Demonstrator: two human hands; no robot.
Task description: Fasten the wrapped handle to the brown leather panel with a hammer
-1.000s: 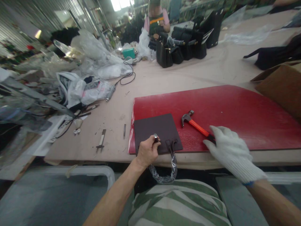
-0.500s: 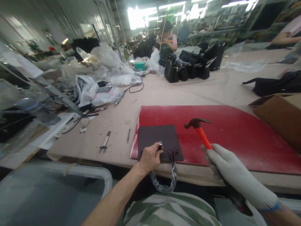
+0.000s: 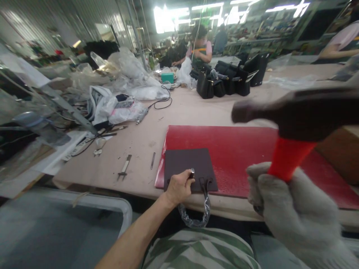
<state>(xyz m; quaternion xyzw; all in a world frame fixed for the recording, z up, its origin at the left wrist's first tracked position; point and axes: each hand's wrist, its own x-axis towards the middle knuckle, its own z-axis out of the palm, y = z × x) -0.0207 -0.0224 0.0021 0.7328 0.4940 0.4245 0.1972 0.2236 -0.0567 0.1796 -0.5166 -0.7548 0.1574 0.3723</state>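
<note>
Indoors — brown panel [image 3: 185, 160], red mat [image 3: 235, 157], cluttered table [image 3: 181, 106]

The person's gloved right hand [image 3: 294, 213] has raised the hammer [image 3: 294, 127], lying on the red sheet [image 3: 232, 160] a second ago, close to the camera, its blurred head now covering part of the brown box [image 3: 340, 155].
</note>
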